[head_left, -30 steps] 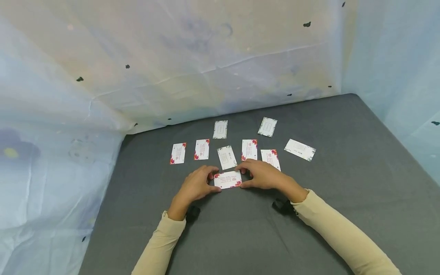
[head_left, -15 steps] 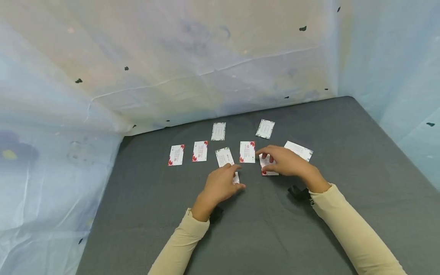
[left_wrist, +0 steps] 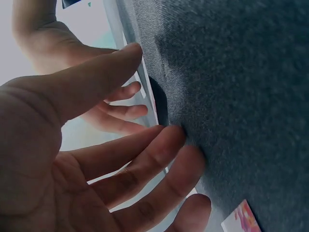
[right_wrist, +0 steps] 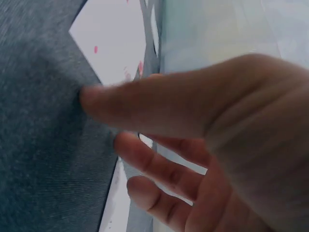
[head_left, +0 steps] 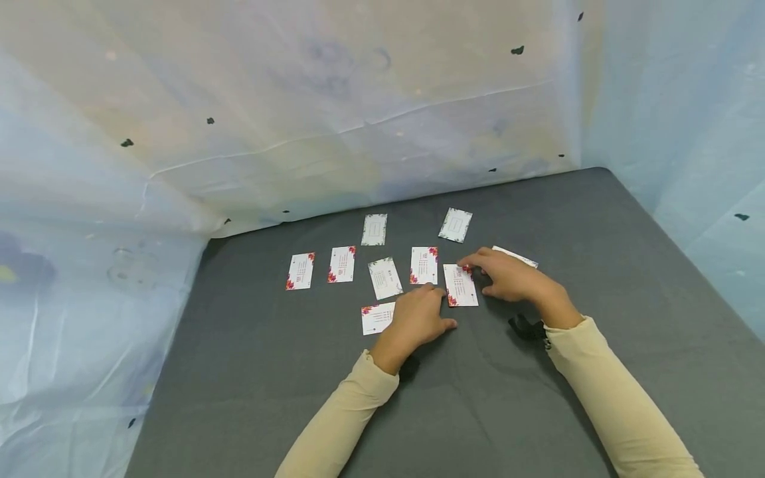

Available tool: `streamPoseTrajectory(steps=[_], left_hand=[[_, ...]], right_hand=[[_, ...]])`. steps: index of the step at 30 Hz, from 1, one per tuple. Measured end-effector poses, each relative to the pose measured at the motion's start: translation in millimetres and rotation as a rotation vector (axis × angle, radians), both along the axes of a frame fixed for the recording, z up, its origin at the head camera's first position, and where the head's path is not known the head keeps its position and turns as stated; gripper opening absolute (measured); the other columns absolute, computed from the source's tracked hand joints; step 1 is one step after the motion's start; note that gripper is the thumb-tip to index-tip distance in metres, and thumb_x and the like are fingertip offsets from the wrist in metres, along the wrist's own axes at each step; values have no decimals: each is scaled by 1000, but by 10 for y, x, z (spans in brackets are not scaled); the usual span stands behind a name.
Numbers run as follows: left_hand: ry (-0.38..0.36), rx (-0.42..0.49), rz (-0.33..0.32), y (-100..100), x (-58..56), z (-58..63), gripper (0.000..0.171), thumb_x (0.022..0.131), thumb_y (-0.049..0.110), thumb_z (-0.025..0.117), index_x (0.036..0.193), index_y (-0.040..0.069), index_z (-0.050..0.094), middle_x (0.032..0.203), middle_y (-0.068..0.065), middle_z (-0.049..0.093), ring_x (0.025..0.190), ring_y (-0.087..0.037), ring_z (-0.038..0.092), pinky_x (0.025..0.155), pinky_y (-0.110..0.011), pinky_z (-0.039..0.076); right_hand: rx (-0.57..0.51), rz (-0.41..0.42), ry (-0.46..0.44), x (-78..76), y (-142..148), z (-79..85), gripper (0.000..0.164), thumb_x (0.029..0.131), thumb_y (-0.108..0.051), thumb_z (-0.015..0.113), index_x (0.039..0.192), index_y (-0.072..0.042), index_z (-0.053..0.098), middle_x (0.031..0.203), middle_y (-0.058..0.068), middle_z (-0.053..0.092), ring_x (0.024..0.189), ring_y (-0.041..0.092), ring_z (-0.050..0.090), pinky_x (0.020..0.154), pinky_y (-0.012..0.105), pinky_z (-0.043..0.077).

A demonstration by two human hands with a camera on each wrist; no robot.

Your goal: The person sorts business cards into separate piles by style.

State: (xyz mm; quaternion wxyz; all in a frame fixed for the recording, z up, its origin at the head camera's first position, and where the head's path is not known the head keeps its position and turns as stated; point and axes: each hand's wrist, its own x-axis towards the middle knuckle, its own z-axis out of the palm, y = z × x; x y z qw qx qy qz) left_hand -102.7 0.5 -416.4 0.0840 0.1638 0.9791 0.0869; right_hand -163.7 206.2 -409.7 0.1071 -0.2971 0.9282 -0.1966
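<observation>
In the head view, a white card with red flowers lies on the dark cloth between my two hands. My right hand is at its right side, index fingertip over the upper corner, thumb and fingers spread. From the left, my left hand reaches with fingertips close to that card's left edge, thumb apart and fingers loosely bent. Another red-flowered card lies partly hidden under the left hand. The right wrist view shows the white card just beyond my right thumb.
More red-flowered cards stand in a row to the left and middle. Leaf-bordered cards lie among and behind them, one partly hidden by the right hand. A pale patterned sheet hangs behind the dark table.
Both hands have let go of the front red-flowered card and moved right. The right hand reached the card at right, which now lies at a slightly different angle; the left hand followed toward it.
</observation>
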Motion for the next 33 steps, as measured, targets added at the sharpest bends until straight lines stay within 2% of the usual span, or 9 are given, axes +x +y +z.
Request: streamPoseTrajectory(steps=[3,8,12,17,21,25,29,33], left_hand=[[-28,8,12,7,-22,-18,58,79,49,81,126,17,69,112,0,67,98,-22,68,80,-41,55],[-61,23,37,10,-33,-13,57,81,49,79,128,19,67,109,0,66,96,-23,67,81,-41,54],[-59,33,53,9,-52,-27,56,81,50,79,127,20,68,108,1,66,94,-22,68,80,-40,53],[-34,42,51,19,-87,-69,55,81,51,79,125,21,69,105,2,65,91,-20,67,78,-38,53],[-38,43,51,22,-100,-67,54,81,51,78,125,21,68,103,2,64,87,-19,66,76,-37,53],[-47,53,52,19,-103,-60,55,81,51,78,127,22,67,105,2,63,87,-19,66,75,-36,52],[-53,60,49,20,-107,-47,56,82,50,78,129,22,66,107,2,63,86,-18,65,74,-35,52],[-58,54,47,19,-102,-37,57,82,49,79,130,23,65,110,2,64,89,-18,66,75,-35,53]], right_hand=[[22,-13,-2,4,-10,-22,61,80,0,78,136,-8,58,126,18,59,112,34,58,95,52,47],[2,-39,-20,-8,-14,-72,67,81,-4,79,142,-11,53,141,18,55,131,43,45,107,61,36],[-7,-24,-21,-32,-16,-102,70,81,-4,78,145,-12,50,146,15,53,135,43,43,110,64,31],[-15,17,8,-50,-2,-103,65,80,-4,79,140,-6,54,140,18,57,132,42,48,114,64,26],[-35,34,14,-67,1,-116,67,79,-3,81,140,-5,54,139,17,58,128,40,51,111,62,29],[-56,22,1,-84,15,-131,70,77,-3,82,142,-6,53,132,16,61,122,37,53,109,61,31],[-56,2,-5,-88,36,-129,73,77,-4,82,144,-9,51,119,14,64,111,33,55,104,58,35],[-45,5,-17,-82,46,-122,76,78,-5,82,146,-16,50,110,10,63,104,29,54,96,52,40]])
